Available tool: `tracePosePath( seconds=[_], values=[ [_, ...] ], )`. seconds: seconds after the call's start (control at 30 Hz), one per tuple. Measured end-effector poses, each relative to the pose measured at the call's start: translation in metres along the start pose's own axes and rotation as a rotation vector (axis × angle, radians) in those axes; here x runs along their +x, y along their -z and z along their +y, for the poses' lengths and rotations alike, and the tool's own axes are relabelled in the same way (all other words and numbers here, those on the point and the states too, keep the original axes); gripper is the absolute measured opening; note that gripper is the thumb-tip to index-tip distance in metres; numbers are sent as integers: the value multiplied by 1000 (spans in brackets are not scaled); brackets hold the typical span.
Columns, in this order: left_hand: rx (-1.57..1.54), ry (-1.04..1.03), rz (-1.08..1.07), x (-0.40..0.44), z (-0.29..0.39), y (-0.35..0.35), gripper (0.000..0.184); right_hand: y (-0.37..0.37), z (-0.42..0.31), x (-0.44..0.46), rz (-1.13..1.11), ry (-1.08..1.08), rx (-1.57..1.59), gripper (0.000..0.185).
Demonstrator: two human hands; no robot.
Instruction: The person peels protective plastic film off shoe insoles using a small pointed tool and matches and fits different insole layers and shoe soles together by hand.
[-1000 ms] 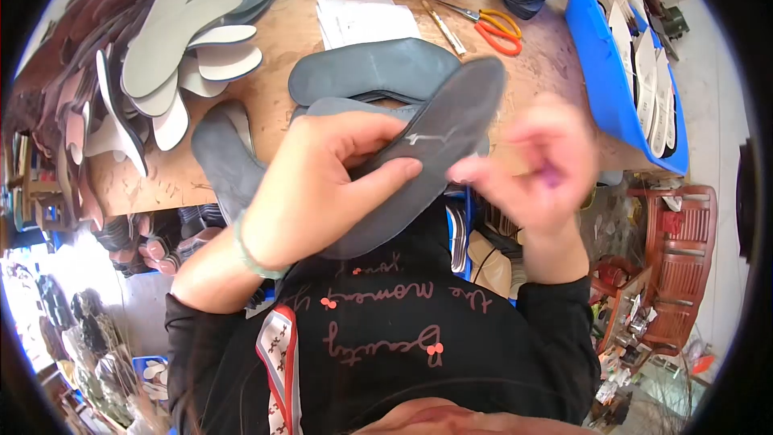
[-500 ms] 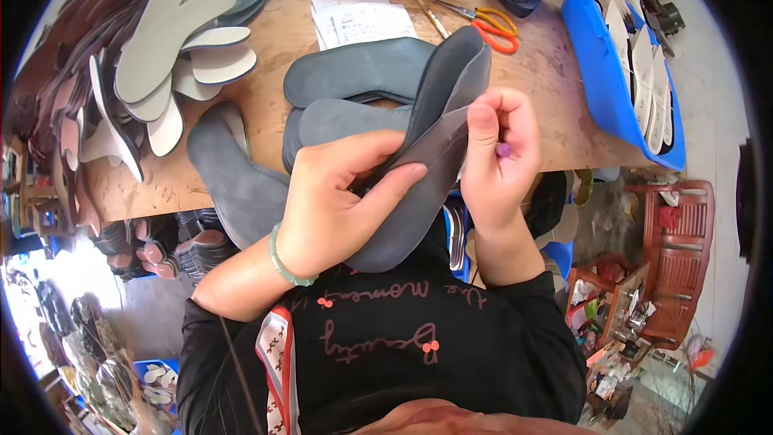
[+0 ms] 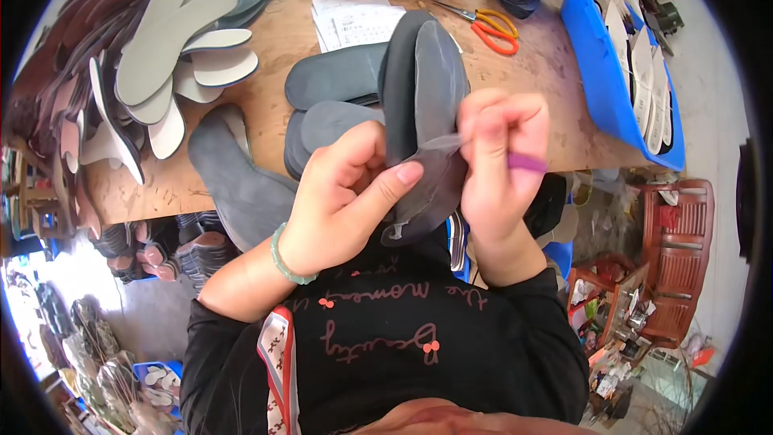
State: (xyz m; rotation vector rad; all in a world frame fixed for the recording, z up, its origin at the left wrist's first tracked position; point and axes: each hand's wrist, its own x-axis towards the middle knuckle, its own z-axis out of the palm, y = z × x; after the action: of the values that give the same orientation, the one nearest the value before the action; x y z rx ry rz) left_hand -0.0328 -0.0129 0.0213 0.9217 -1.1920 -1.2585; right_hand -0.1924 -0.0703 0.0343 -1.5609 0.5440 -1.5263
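My left hand (image 3: 342, 193) grips a pair of dark grey insoles (image 3: 400, 84), held upright over the table edge, its thumb across their front. A thin clear plastic film (image 3: 441, 143) covers the lower part of the insoles and is drawn out to the right. My right hand (image 3: 499, 165) pinches this film between thumb and fingers, slightly blurred. Something purple and narrow (image 3: 527, 163) shows at that hand; its kind is unclear. Behind the left hand, more dark grey insoles (image 3: 332, 79) lie on the table, and another grey insole (image 3: 237, 173) overhangs its front edge.
Pale and brown insoles (image 3: 173, 44) are heaped at the left of the wooden table (image 3: 531, 84). Papers (image 3: 362, 22) and orange-handled scissors (image 3: 493, 32) lie toward the back. At the right edge stands a blue bin (image 3: 592, 84) of insoles. A wooden bench (image 3: 680, 254) is beyond.
The held insoles have turned more upright and shifted left. Clear film now stretches from them to my right hand, and more of the purple thing shows there.
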Motion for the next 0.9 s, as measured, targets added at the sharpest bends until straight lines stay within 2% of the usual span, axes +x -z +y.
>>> tracePosePath(
  seconds=[0.07,0.1,0.2,0.23,0.3,0.4,0.47,0.5,0.6,0.7,0.73,0.8,0.83,0.9],
  values=[
    [-72,-16,46,1,4,-9,28,10,4,7,131,-116,214,11],
    [-91,-18,66,1,3,-10,27,10,5,10,163,-152,224,11],
    [-75,-7,101,-4,-4,-2,25,11,2,10,25,-211,197,12],
    [-43,0,105,-5,-4,1,24,5,-4,7,34,-209,270,21],
    [79,-35,93,-7,-4,2,23,3,-13,11,-126,-179,-165,28],
    [262,-210,51,-3,-11,4,22,-1,-18,14,-211,-63,-434,34],
    [353,-307,24,-1,-8,7,23,7,-5,16,-247,105,-435,25],
    [337,-304,7,-1,-8,9,24,8,-5,18,-245,116,-375,16],
    [134,-234,5,-6,-9,9,23,-3,-3,7,-19,-51,-239,12],
    [-180,-150,3,-5,3,0,20,-13,-8,-1,107,-257,-168,11],
    [-310,-119,1,-5,10,-3,18,-14,-8,1,31,-118,-241,11],
    [-381,-65,6,-4,21,-3,19,-17,-9,9,-129,156,-375,10],
    [-318,-48,8,0,26,-1,22,-16,-7,11,-211,174,-401,9],
    [-141,-4,9,3,23,9,35,-17,-2,8,-188,124,-319,9]
  ],
)
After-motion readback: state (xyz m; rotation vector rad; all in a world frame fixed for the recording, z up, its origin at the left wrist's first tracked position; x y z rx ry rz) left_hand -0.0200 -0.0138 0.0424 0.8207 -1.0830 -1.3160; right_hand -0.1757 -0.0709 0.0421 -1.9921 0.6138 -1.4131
